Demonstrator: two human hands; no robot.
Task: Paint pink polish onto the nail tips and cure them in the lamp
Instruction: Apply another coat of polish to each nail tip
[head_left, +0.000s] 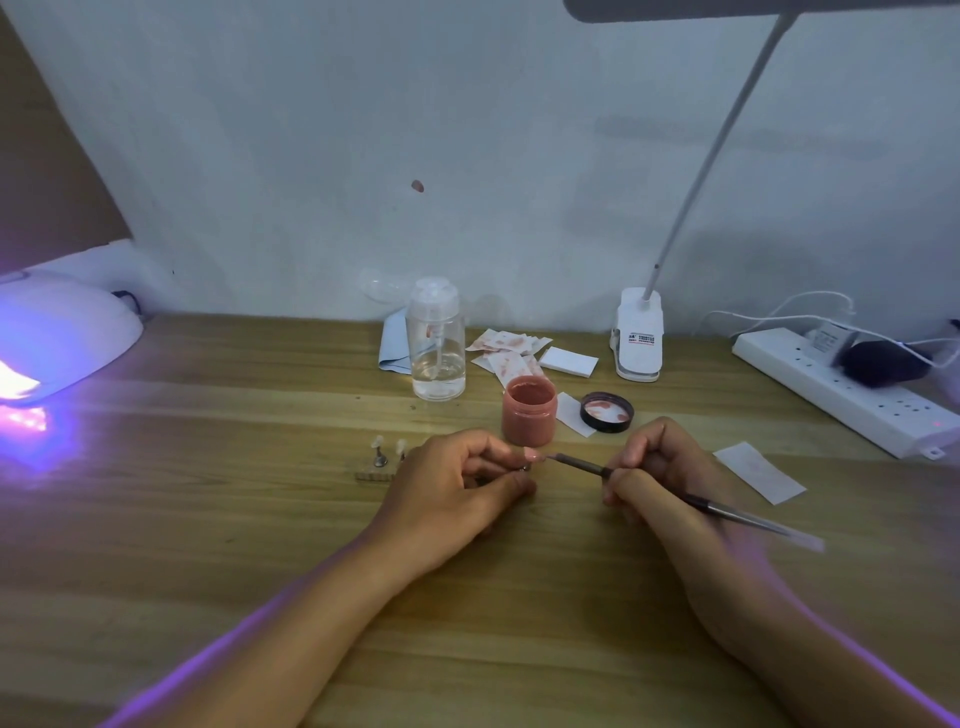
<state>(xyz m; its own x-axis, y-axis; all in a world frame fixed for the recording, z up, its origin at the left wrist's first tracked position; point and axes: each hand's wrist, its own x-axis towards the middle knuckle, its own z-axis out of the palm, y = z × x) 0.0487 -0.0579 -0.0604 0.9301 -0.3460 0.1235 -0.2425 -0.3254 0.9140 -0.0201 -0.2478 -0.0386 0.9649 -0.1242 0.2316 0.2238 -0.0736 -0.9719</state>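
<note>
Pink polish covered the nail tip (532, 455) pinched in the left hand (457, 488); the right hand (660, 467), at three o'clock, pinched the brush (582, 464) touching it.

Both my forearms are angling in from the lower edge, converging toward the middle. My left hand (457, 483) is curling, thumb and fingers pinching a nail tip stand (527, 466). My right hand (660, 467) is gripping a brush (579, 463) pen-fashion, fingertips pointing leftward.

No legible text anywhere; only a blurred red-and-black label (640, 339) on the white lamp clamp (638, 312)
</note>
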